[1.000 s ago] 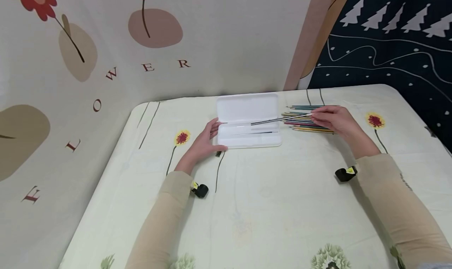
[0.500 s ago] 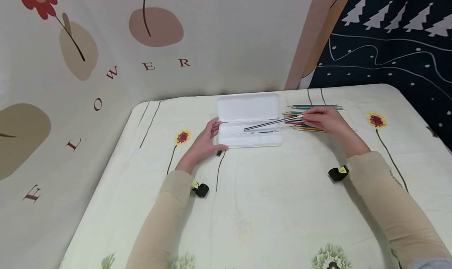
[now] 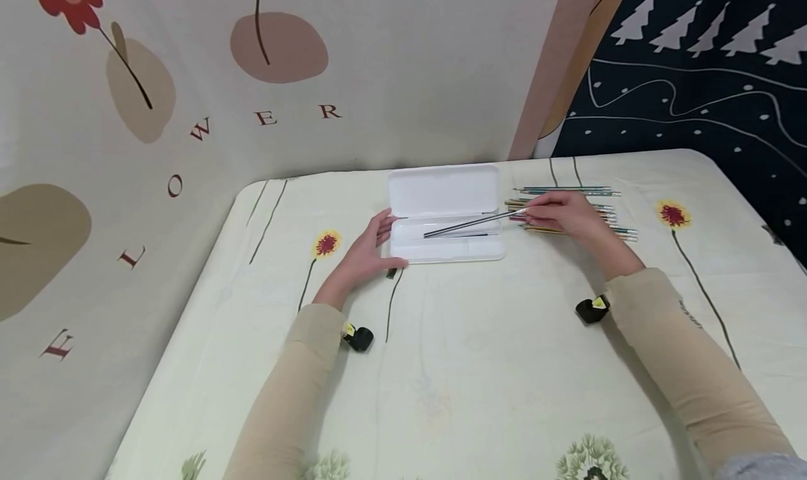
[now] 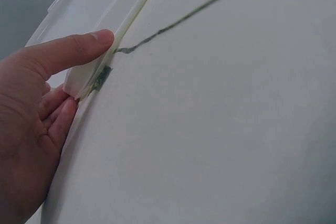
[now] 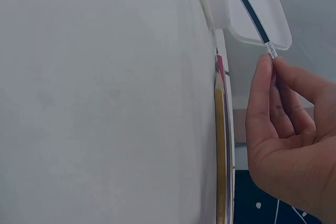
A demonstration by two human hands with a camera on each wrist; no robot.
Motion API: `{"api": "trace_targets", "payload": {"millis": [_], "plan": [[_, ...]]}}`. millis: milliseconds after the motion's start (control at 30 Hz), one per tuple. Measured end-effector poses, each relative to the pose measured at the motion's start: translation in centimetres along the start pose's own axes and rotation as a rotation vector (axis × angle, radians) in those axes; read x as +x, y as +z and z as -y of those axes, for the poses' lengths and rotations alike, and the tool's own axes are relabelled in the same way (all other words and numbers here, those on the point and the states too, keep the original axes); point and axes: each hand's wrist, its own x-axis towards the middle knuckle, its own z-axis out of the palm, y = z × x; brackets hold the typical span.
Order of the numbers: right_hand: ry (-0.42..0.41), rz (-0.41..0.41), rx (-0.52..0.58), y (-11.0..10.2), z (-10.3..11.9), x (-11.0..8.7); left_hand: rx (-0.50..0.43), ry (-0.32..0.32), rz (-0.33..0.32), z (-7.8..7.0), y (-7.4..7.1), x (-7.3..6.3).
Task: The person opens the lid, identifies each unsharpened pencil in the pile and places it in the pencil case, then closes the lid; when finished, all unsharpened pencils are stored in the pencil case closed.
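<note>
An open white plastic pencil case (image 3: 455,253) lies at the back of the table, its lid (image 3: 443,191) tipped back. My left hand (image 3: 361,257) grips the case's left end; in the left wrist view the thumb presses the rim and the fingers curl behind the corner. My right hand (image 3: 565,214) pinches a dark pencil (image 3: 468,224) near one end, between thumb and forefinger. The pencil's other end slants down over the case's tray. Another thin dark pencil (image 3: 482,235) lies in the tray. In the right wrist view the held pencil (image 5: 248,8) looks dark blue.
Several colored pencils (image 3: 614,218) lie side by side right of the case, partly under my right hand. A yellow pencil (image 5: 220,145) is nearest in the right wrist view. A flower-printed cloth (image 3: 479,368) covers the table. A patterned curtain (image 3: 410,80) hangs behind.
My right hand has moved left with the pencil, bringing its far end farther over the tray and lower. My left hand has stayed on the case.
</note>
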Motion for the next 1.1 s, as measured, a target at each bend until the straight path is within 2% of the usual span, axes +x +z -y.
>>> {"api": "trace_targets", "payload": {"millis": [200,533,700,1100], "plan": [[0.008,-0.007,-0.079,0.5,-0.1,0.3,0.000,0.004,0.001,0.0,0.0,0.1],[0.050,0.001,-0.299,1.3,0.0,0.5,-0.007,0.001,0.004,0.1,0.0,0.2],[0.033,0.001,-0.392,1.7,0.0,0.7,-0.003,-0.001,0.002,0.1,0.0,0.2],[0.017,0.016,-0.485,2.4,-0.3,1.2,-0.003,-0.004,-0.001,0.0,0.0,0.1]]}}
